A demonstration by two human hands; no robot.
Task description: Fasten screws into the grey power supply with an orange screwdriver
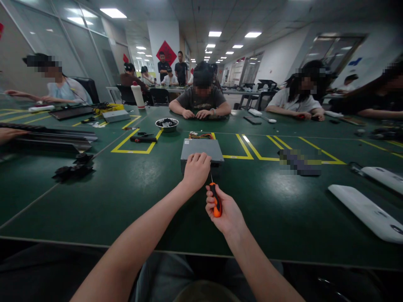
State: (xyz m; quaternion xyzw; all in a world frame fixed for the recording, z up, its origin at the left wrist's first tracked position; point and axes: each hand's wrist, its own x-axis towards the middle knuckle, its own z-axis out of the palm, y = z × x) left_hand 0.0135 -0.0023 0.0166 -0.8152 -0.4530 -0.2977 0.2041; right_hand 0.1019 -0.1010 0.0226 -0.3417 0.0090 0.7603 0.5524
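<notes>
A grey metal computer power supply (201, 147) lies on the green table in front of me, its bundle of coloured cables (201, 136) at the far side. My left hand (197, 170) is closed over the near edge of the power supply, fingers bent and fingertips partly hidden. In my right hand (224, 207) is an orange and black screwdriver (217, 201), the fingers wrapped round its handle. The thin shaft points up and away, toward the near face of the power supply by my left fingertips. Whether the tip touches a screw is not visible.
Beyond the power supply stands a metal bowl (166, 124) of small dark parts. A black tool (143, 138) lies inside yellow tape at left, near black parts (75, 167). White devices (367, 212) lie at right. Co-workers sit across the table (141, 214).
</notes>
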